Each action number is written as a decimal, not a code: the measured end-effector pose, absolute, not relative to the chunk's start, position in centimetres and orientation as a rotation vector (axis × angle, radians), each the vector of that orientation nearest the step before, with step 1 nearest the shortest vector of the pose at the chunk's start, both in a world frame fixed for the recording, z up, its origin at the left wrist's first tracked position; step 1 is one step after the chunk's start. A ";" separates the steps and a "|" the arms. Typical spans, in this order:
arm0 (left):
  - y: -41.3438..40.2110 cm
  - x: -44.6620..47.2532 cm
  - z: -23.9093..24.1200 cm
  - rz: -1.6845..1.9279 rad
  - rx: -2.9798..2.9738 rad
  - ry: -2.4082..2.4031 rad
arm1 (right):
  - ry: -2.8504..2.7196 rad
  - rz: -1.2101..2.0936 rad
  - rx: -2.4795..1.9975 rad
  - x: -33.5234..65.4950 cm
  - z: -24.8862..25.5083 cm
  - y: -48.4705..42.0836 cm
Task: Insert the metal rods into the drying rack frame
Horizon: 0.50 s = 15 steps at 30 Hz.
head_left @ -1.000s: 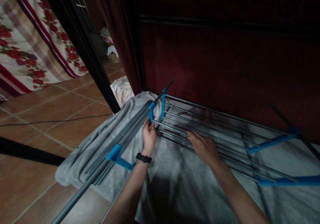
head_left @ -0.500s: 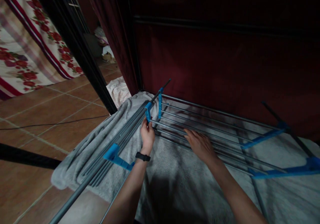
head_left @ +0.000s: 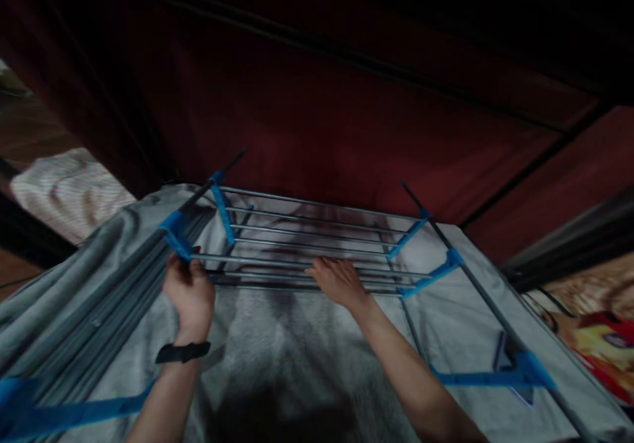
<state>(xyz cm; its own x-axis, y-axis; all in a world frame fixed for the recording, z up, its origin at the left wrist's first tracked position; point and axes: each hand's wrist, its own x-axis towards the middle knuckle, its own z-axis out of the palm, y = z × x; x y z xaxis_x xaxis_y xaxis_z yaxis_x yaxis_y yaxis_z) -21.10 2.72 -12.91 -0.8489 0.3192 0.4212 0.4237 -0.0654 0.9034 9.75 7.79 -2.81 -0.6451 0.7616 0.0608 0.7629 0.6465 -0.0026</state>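
Note:
A drying rack of grey metal rods and blue plastic brackets lies across a grey blanket. At the rack's left side, my left hand, with a dark wristband, has its fingers closed round the lower end of a blue bracket, where a rod meets it. My right hand is bent over the middle rods, fingers together on them; its thumb is hidden. Another blue bracket holds the rods' right ends.
A bundle of grey rods lies on the blanket at left. Behind the rack stands a dark red panel. A dark flat object shows by the right pole. Striped cloth lies at far left, a colourful printed cloth at far right.
The view has swung right, bringing the rack's whole right side into sight. Both hands stay at about the same places on the rack.

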 end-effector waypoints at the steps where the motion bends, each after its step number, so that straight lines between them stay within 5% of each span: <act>1: 2.9 -21.1 -12.9 -2.068 -0.837 -2.091 | -2.803 -0.017 -1.311 9.7 -2.7 7.9; 15: 2.1 -20.0 -10.9 -1.860 -0.904 -2.228 | -2.877 0.100 -1.295 9.9 -3.5 8.5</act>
